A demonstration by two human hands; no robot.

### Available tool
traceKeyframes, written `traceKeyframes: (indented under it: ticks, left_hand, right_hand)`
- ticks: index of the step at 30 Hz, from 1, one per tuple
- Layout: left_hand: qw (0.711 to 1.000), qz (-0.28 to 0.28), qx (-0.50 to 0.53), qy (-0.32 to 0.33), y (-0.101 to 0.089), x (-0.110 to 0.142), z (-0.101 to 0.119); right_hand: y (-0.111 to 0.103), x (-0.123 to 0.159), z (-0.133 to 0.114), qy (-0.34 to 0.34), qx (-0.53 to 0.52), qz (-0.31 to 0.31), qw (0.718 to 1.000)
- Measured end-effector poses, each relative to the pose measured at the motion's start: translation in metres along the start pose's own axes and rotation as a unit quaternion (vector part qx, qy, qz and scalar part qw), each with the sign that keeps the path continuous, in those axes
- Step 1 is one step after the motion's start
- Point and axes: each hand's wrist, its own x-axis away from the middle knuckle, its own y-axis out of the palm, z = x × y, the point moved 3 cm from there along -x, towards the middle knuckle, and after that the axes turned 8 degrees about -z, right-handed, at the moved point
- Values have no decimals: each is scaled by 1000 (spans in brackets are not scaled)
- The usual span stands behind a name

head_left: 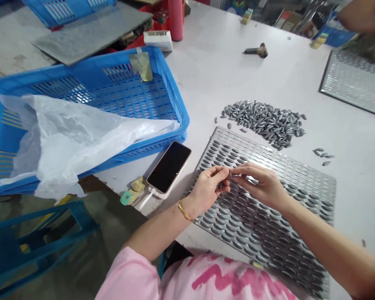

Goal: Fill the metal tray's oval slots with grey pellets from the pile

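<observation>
My left hand (211, 183): curled, contents unclear.
My right hand (264, 183): fingertips narrowed on small grey piece (231, 176).
Grey pile (265, 121): 1 o'clock, near tray (303, 171), likely for short reach.

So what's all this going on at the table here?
Someone's left hand and right hand meet at the fingertips over a tray, apparently around a small grey piece. Most of the tray holds rows of such pieces; the strip nearest the loose pile looks unfilled. A phone and a blue basket are off to the left. Across the table, part of another person shows by a second tray.
</observation>
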Motion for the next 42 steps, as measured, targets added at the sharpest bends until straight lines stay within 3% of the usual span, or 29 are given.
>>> traceKeyframes:
  ticks: [6,10,14,18,23,27,30,34,38,42]
  left_hand:
    - [998,-46,-20,-25,2,1,-5]
    - [999,-20,-32,-20,0,0,-7]
    - [999,-10,-42,-30,2,2,-3]
    - [996,-35,-70,-35,8,5,3]
    - [989,-82,-78,-96,11,7,3]
    - [985,-99,-93,-104,11,8,4]
    - [989,-75,-64,-114,10,8,3]
    - [997,-4,22,-74,6,7,3]
    - [996,19,54,-65,4,5,2]
    - [996,38,50,-55,5,5,4]
  right_hand:
    - [4,3,-10,-52,32,45,997]
    - [12,9,-16,-85,162,75,980]
    - [16,17,-15,-93,252,51,962]
    - [10,23,-7,-62,237,39,969]
    - [6,23,3,-22,160,49,986]
    - [8,22,5,-28,194,49,979]
    - [0,19,16,-29,218,71,973]
    - [-20,8,54,26,280,114,953]
    - [-25,-1,83,40,319,61,945]
    - [-22,-4,87,14,346,35,937]
